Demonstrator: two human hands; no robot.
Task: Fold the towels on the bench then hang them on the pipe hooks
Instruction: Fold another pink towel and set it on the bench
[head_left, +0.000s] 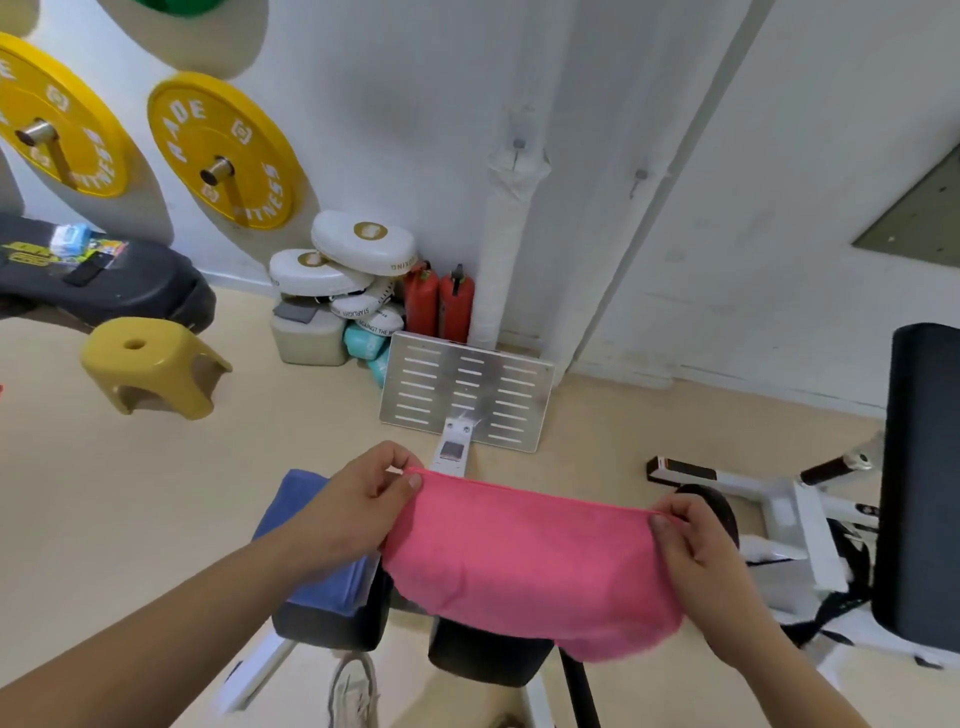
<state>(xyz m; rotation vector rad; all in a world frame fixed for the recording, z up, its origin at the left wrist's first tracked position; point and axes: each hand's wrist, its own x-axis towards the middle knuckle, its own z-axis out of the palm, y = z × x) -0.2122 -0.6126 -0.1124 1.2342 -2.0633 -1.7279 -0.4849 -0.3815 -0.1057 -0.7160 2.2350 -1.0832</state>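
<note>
Gym floor (130, 493): yellow stool (150, 364), extinguishers (457, 306); pink towel (524, 556) screens bench (322, 631).

Bench pad (332, 631) (black) w/ blue towel (332, 587) on top.

Pink towel (524, 556): you hold it spread, hanging in front of the bench pads (332, 623).
Left hand (358, 499): pinches its top left corner.
Right hand (696, 540): pinches its top right corner.
Blue towel (306, 525): lies on the bench, under your left wrist.
</note>
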